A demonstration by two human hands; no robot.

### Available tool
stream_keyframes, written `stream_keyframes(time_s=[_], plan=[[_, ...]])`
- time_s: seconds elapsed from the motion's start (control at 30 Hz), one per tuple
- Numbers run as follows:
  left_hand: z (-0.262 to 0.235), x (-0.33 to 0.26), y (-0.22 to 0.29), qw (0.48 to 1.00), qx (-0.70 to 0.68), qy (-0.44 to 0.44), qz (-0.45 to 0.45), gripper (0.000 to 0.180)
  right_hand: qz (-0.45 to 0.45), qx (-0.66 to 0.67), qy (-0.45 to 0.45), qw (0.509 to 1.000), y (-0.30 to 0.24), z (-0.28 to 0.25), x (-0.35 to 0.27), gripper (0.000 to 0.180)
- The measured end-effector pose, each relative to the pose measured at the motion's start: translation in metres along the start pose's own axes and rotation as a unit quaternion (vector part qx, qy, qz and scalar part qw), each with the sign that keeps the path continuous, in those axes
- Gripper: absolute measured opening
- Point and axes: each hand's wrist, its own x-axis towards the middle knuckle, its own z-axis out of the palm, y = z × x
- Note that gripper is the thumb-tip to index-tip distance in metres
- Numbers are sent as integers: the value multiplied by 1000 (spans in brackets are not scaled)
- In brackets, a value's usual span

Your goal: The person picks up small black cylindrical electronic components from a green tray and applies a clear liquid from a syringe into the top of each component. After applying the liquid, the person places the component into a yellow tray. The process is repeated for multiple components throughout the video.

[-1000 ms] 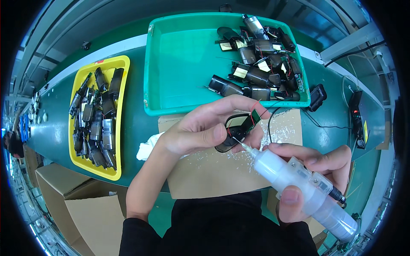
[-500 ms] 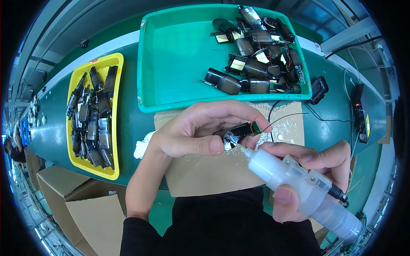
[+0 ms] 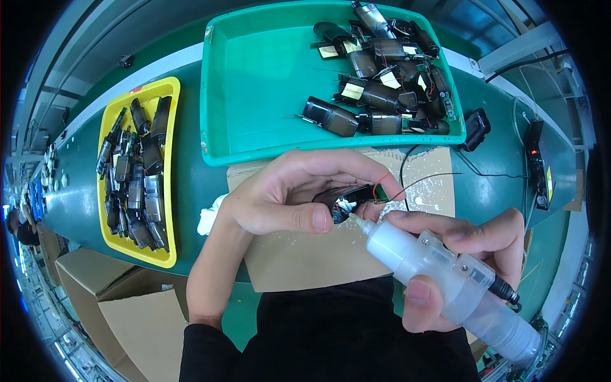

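My left hand [image 3: 280, 200] is closed around a dark plastic housing [image 3: 328, 196], holding it by thumb and fingers. White paste [image 3: 345, 205] shows inside its open end, beside a small green circuit board [image 3: 380, 193]. A red wire and a dark wire come from that board end. In my right hand [image 3: 471, 242] is a translucent dispensing syringe [image 3: 407, 254] with a clamp and black plug on its side. The fine nozzle [image 3: 356, 219] points at the housing's open end, very close to the paste; whether they touch, I cannot tell.
A green tray [image 3: 216, 95] at the back holds several dark housings on its right side. To the left, a yellow tray [image 3: 170, 223] is filled with similar parts. Cardboard [image 3: 299, 261] spotted with white lies under my hands. A black device [image 3: 538, 165] with cables stands at the right.
The housing has turned slightly in my left hand, so its open end and the white paste show more. The syringe has shifted a little to the left.
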Motion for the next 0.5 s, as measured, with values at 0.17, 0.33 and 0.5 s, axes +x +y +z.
stream_keyframes(time_s=[0.17, 0.33, 0.5], plan=[[0, 0, 1, 1000, -2, -3, 1, 52, -20, -1, -7, 1000, 2, 0, 0, 50], [0, 0, 2, 1000, -1, -3, -4, 53, -9, -13, -1, 1000, 0, 1, 0, 51], [0, -1, 2, 1000, -6, -1, -4, 52, -7, -5, 1, 1000, -1, 1, -1, 51]])
